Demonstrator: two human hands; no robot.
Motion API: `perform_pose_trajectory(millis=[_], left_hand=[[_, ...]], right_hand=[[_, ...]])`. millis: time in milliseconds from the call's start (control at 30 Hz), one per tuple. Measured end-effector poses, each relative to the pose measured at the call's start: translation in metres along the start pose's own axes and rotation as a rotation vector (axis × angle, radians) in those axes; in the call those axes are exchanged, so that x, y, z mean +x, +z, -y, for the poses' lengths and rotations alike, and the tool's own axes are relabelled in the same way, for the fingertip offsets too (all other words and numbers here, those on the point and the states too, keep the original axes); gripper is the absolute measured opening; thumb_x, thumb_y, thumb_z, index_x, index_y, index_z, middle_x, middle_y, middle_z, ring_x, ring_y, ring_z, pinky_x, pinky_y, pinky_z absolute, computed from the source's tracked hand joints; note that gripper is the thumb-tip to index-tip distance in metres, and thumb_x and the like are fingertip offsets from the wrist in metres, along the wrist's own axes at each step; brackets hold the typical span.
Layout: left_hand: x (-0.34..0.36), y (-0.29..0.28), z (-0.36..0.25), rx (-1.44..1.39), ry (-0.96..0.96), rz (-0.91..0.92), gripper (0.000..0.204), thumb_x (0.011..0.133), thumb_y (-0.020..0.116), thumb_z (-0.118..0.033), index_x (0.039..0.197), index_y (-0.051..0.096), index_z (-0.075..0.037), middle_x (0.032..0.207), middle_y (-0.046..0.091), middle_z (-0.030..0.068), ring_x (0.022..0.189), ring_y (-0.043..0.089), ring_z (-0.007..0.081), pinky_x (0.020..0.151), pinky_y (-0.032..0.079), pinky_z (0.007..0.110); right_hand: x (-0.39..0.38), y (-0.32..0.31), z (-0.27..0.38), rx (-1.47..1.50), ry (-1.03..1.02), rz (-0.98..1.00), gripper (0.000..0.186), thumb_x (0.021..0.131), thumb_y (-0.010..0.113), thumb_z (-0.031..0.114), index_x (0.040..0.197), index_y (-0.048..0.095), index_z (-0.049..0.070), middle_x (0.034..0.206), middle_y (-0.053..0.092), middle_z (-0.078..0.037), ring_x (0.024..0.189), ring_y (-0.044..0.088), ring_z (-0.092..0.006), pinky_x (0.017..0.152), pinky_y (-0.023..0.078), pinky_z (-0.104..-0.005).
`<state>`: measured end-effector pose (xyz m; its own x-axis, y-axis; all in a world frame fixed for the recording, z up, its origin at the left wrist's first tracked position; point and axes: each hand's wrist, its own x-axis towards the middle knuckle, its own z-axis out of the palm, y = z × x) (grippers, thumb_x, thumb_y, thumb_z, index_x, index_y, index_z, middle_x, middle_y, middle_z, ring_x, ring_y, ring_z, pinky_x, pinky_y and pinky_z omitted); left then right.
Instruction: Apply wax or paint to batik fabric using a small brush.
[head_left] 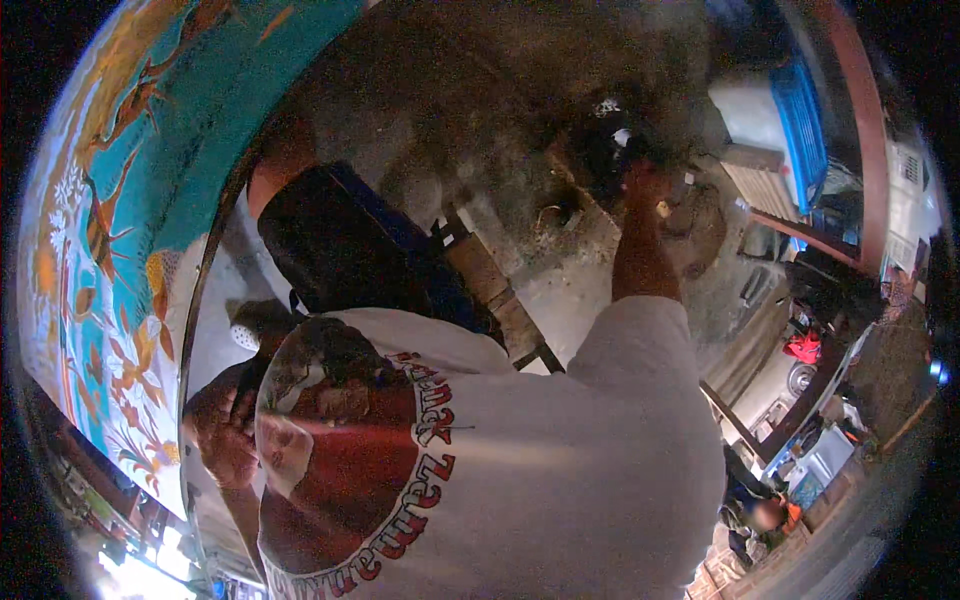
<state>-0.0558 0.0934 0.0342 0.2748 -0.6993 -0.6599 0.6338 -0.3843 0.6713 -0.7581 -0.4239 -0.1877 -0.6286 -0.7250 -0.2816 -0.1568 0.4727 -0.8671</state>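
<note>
Teal and orange colour fills much of the patterned cloth point(150, 230) at the person's left; pale patches toward its lower end look uncoloured, though I cannot tell whether they count as unfinished. The left hand point(225, 440), fingers apparently bent, is near the cloth's edge, its hold unclear. The right hand point(643, 185) reaches out beside a dark, glinting object point(603, 140), too dim to confirm any grip.
</note>
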Motion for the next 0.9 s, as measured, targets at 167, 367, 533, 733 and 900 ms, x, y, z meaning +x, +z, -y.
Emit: perform_pose_trajectory(millis=[167, 367, 533, 733, 900], left_hand=[[-0.013, 0.01, 0.0, -0.479, -0.081, 0.162, 0.084, 0.105, 0.047, -0.056, 0.163, 0.021, -0.001, 0.167, 0.023, 0.0295, 0.152, 0.028, 0.0483, 0.121, 0.033, 0.061], [0.007, 0.041, -0.009, -0.25, -0.236, 0.062, 0.088, 0.102, 0.047, -0.064, 0.161, 0.028, -0.001, 0.16, 0.037, 0.0274, 0.14, 0.047, 0.0439, 0.109, 0.046, 0.058], [-0.026, 0.043, -0.025, -0.108, -0.166, -0.075, 0.085, 0.101, 0.044, -0.068, 0.153, 0.043, -0.001, 0.151, 0.051, 0.0244, 0.13, 0.058, 0.0405, 0.103, 0.053, 0.056], [-0.044, 0.039, -0.021, -0.211, -0.032, -0.162, 0.084, 0.103, 0.041, -0.068, 0.151, 0.045, 0.001, 0.144, 0.059, 0.0229, 0.122, 0.065, 0.0378, 0.098, 0.056, 0.055], [-0.047, 0.03, 0.004, -0.34, 0.022, -0.379, 0.08, 0.103, 0.036, -0.067, 0.146, 0.05, -0.001, 0.137, 0.063, 0.0231, 0.106, 0.07, 0.0397, 0.087, 0.06, 0.056]], right_hand=[[-0.021, 0.026, -0.003, 0.243, 0.016, 0.245, 0.044, 0.108, 0.051, 0.043, 0.119, 0.067, 0.003, 0.095, 0.07, -0.015, 0.076, 0.068, -0.0242, 0.063, 0.057, -0.0368], [-0.107, 0.116, -0.082, -0.664, -0.112, 0.8, 0.041, 0.108, 0.053, 0.039, 0.121, 0.066, 0.003, 0.095, 0.071, -0.015, 0.074, 0.066, -0.023, 0.062, 0.057, -0.037], [-0.145, 0.143, -0.108, -1.018, -0.127, 1.044, 0.038, 0.107, 0.055, 0.036, 0.123, 0.064, 0.002, 0.096, 0.071, -0.015, 0.072, 0.065, -0.0219, 0.062, 0.056, -0.0372], [-0.143, 0.152, -0.094, -0.945, -0.037, 1.093, 0.036, 0.107, 0.057, 0.032, 0.126, 0.063, 0.002, 0.097, 0.072, -0.015, 0.069, 0.064, -0.0207, 0.061, 0.056, -0.0374], [-0.141, 0.152, -0.043, -0.349, 0.2, 1.072, 0.035, 0.107, 0.059, 0.029, 0.128, 0.061, 0.001, 0.097, 0.072, -0.015, 0.067, 0.062, -0.0197, 0.06, 0.055, -0.0376]])
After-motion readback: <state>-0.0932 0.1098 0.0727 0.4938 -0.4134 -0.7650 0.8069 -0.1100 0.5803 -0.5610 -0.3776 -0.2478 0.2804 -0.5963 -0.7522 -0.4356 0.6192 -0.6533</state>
